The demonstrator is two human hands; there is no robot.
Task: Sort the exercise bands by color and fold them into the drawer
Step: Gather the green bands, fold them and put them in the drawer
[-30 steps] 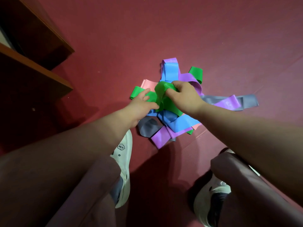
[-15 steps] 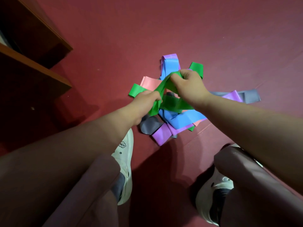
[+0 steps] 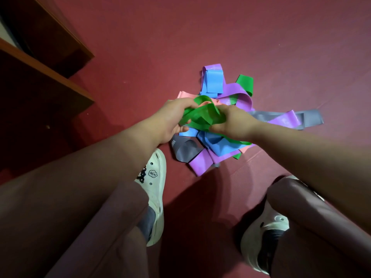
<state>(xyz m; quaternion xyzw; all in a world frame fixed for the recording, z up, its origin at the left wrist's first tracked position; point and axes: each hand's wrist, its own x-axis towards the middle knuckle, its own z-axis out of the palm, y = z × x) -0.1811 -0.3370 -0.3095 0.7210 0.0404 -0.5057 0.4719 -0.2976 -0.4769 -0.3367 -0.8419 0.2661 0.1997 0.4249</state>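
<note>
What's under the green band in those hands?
A blue band lies below the green band, with a pink band, purple band and gray band around it. Anything under the left hand and right hand is covered.

— What's underfoot?
— A dark red, matte floor (image 3: pixel 180 37) fills most of the frame. A raised seam (image 3: pixel 245 162) runs diagonally right of centre.
— Any furniture?
— Brown wooden shelving (image 3: pixel 60 43) in the upper left: two boards with lighter edges, dark beneath. A shadow (image 3: pixel 200 197) lies at lower centre.
</note>
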